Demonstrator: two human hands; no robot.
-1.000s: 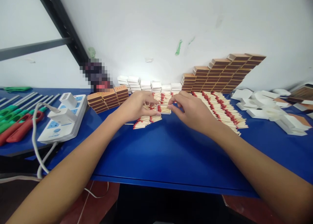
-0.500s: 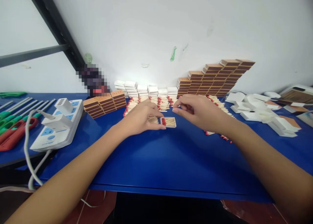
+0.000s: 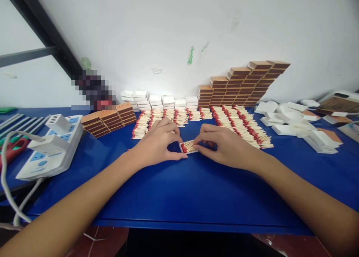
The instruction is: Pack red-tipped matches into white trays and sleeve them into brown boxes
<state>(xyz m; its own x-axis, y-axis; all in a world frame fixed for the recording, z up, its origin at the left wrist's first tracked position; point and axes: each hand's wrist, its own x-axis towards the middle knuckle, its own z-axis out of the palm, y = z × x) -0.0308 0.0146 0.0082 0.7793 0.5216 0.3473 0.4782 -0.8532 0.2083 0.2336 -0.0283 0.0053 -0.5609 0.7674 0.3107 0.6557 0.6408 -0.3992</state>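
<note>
A small white matchbox tray (image 3: 187,151) lies on the blue table, with red-headed matches (image 3: 187,145) inside it. My left hand (image 3: 158,143) grips the left end of this tray between thumb and forefinger. At the right end, my right hand (image 3: 224,145) pinches the plain ends of matches over the tray; its fingertips partly hide that end. Behind the hands spread rows of loose matches (image 3: 179,118), and a wide bed of more matches (image 3: 238,124) lies behind and beside my right hand.
White trays (image 3: 141,98) are stacked along the wall, beside tall stepped stacks of brown matchboxes (image 3: 241,87). Lower matchbox stacks (image 3: 110,118) stand at left. Loose white trays (image 3: 294,122) pile up at right. A power strip (image 3: 53,148) with cables and scissors (image 3: 14,150) are far left.
My right hand has moved down and left onto the tray, its fingers now at the matches there. My left hand still holds the tray. The whole view has shifted slightly.
</note>
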